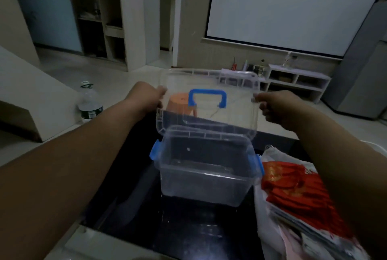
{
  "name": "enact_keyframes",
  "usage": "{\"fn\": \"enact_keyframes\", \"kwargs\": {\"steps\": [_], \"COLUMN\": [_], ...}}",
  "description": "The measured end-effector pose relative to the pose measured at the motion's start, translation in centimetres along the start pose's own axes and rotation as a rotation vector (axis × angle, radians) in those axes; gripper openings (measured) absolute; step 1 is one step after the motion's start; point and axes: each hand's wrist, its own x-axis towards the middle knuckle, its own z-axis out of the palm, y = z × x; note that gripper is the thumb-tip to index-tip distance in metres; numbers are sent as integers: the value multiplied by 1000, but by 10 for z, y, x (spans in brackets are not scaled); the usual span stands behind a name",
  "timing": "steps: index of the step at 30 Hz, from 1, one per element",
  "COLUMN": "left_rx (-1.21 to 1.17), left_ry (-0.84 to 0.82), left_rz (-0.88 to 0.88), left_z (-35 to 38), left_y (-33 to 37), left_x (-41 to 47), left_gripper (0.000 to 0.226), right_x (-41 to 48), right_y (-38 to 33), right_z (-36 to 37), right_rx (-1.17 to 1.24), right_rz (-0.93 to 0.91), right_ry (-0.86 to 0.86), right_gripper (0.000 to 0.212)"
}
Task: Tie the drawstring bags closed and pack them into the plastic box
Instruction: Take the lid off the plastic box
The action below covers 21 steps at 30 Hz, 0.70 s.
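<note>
Red bags [293, 188] wait unpacked, near right; box [205, 180] stands empty; left hand [154, 97] and right hand [270, 104] grip its raised lid [236, 104].

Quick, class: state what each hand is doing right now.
Left hand: grips left edge of the clear lid.
Right hand: grips its right edge.

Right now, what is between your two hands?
The clear lid with its blue handle, gripped by left hand and right hand, above the open box; head view.
</note>
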Motion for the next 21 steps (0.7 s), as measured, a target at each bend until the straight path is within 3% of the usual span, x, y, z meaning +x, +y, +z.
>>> {"fn": "enact_keyframes", "kwargs": {"steps": [2, 5, 7, 9, 14, 18, 21], "left_rx": [-264, -435, -371, -268, 43, 143, 92], "left_ry": [-74, -154, -181, -208, -414, -570, -572], "left_rz": [-96, -215, -235, -235, -353, -501, -507], "left_z": [5, 13, 25, 43, 83, 88, 85], "left_y": [8, 15, 8, -7, -58, -85, -86], "left_x": [5, 18, 34, 51, 85, 90, 84], "left_gripper": [31, 42, 45, 30, 18, 29, 30], "right_x": [13, 38, 57, 75, 116, 119, 114], "right_y": [-1, 9, 22, 40, 91, 111, 113], "right_z": [5, 11, 20, 34, 61, 63, 55], "right_rx": [327, 456, 377, 246, -289, -339, -287], "right_rz": [3, 71, 111, 160, 242, 387, 403], "right_ry": [-33, -17, -50, -65, -68, -244, -314], "right_gripper": [32, 38, 41, 36, 33, 50, 60]}}
